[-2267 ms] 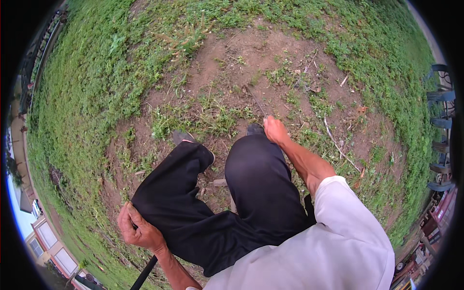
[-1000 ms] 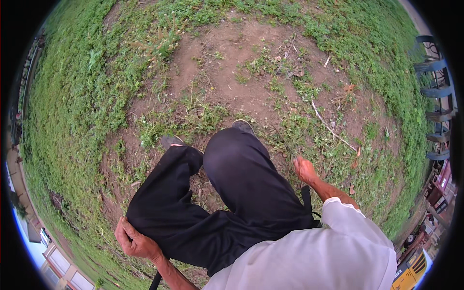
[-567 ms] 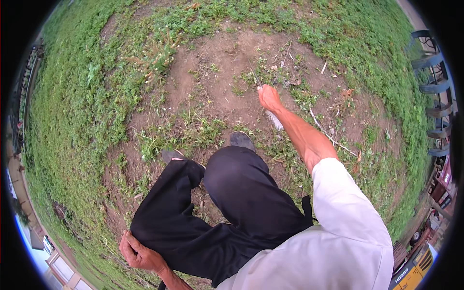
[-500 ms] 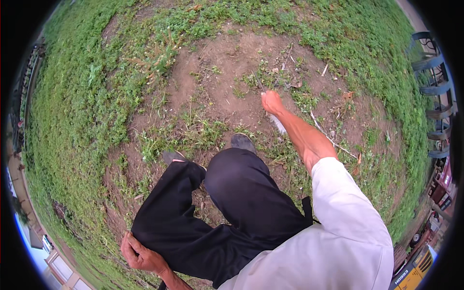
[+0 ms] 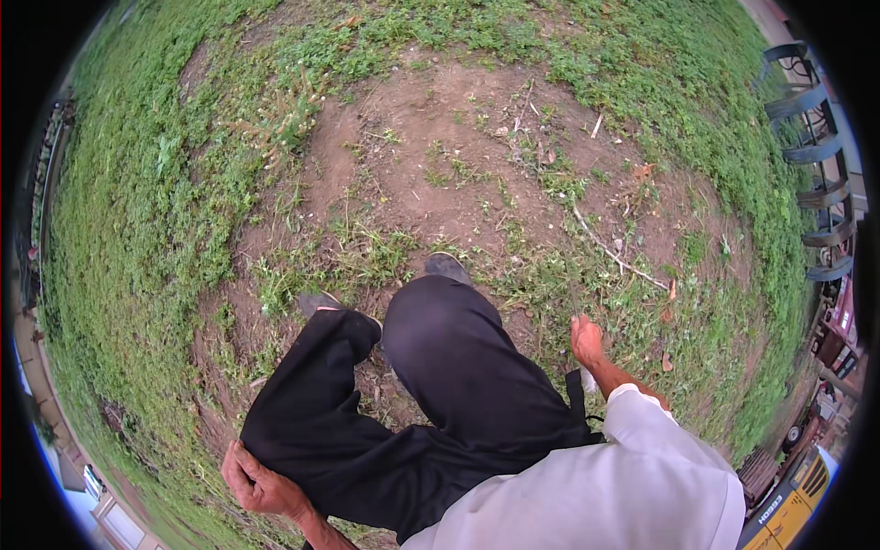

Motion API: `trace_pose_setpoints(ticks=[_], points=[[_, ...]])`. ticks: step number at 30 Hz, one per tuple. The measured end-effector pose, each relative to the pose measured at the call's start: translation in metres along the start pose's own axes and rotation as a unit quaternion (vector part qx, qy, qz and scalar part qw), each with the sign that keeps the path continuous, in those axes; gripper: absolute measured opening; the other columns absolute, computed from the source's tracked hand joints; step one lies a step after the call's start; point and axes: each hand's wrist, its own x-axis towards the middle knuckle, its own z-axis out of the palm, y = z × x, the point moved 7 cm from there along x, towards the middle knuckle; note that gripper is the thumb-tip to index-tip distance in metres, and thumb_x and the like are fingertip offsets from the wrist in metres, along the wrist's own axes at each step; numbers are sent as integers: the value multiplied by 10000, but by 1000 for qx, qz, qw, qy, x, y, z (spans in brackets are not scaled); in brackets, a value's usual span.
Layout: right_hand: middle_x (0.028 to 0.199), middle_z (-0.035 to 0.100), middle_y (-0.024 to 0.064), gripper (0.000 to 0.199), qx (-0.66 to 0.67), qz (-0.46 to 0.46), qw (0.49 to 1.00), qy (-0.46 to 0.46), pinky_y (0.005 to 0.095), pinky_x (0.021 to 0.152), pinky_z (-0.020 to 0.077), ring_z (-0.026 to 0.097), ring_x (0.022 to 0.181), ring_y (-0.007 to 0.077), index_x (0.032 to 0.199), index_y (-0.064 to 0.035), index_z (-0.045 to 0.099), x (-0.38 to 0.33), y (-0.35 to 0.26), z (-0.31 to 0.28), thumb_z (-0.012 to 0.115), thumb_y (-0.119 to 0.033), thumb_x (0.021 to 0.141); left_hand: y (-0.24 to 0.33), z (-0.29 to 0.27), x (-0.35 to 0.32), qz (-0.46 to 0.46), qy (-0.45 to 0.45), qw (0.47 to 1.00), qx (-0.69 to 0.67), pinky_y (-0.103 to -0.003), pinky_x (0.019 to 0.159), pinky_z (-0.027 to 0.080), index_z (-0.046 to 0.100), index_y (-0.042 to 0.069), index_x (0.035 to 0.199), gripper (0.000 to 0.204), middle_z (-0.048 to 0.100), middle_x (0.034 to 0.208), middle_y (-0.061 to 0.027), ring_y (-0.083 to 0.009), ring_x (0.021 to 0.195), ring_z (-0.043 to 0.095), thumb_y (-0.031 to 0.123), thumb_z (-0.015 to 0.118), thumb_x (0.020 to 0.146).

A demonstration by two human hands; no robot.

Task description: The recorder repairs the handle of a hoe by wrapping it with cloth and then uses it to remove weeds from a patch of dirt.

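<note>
Beside right knee | right hand (image 5: 587,339) fisted on thin stalk (image 5: 572,295) | left hand (image 5: 257,481) curled, well apart

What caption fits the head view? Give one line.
Right hand gripping a thin stalk above weedy bare soil; left hand at black trousers.

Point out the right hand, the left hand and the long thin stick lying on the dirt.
right hand (image 5: 587,341), head view, back of the fist.
left hand (image 5: 257,481), head view, knuckles by the trouser leg.
stick (image 5: 612,254), head view, mid-length.

Soft, even daylight with no strong shadows or glare. The picture bends round at its dark edges.
</note>
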Motion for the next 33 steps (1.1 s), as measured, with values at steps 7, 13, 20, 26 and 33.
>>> trace_pose_setpoints(ticks=[7, 13, 20, 26, 33], points=[[703, 588, 272, 283, 156, -78, 984, 37, 547, 580, 427, 598, 659, 476, 952, -18, 548, 138, -166, -8, 473, -284, 1015, 0, 0, -2, -6, 3, 1000, 2, -339, 842, 509, 692, -74, 1004, 177, 684, 1002, -152, -232, 937, 628, 80, 611, 969], [740, 623, 289, 332, 63, -241, 968, -10, 575, 646, 483, 624, 715, 490, 922, 15, 545, 232, -302, 10, 468, -297, 1005, 7, 0, -4, -3, -7, 999, 35, -342, 845, 506, 695, -68, 1001, 174, 691, 980, -133, -219, 931, 630, 72, 596, 977], [837, 642, 321, 339, 34, -118, 991, -52, 592, 721, 497, 626, 784, 516, 962, 11, 540, 163, -172, 26, 424, -303, 1015, 4, -7, -8, -13, 2, 1000, 14, -337, 842, 504, 693, -67, 1004, 182, 691, 980, -133, -214, 918, 632, 79, 586, 984], [774, 622, 330, 353, 18, -3, 1000, -11, 582, 659, 491, 614, 733, 525, 890, 24, 564, 36, 0, -9, 445, -285, 1013, -4, -2, -4, -1, 3, 1000, -7, -338, 833, 510, 693, -65, 1026, 188, 690, 985, -138, -218, 903, 639, 88, 592, 983], [759, 619, 321, 352, -42, 121, 992, -2, 573, 632, 479, 619, 733, 512, 873, 28, 592, -92, 64, -6, 450, -263, 1011, 2, -1, -2, 32, 9, 999, -21, -353, 831, 515, 705, -66, 1015, 200, 693, 970, -148, -236, 901, 643, 105, 608, 977]])
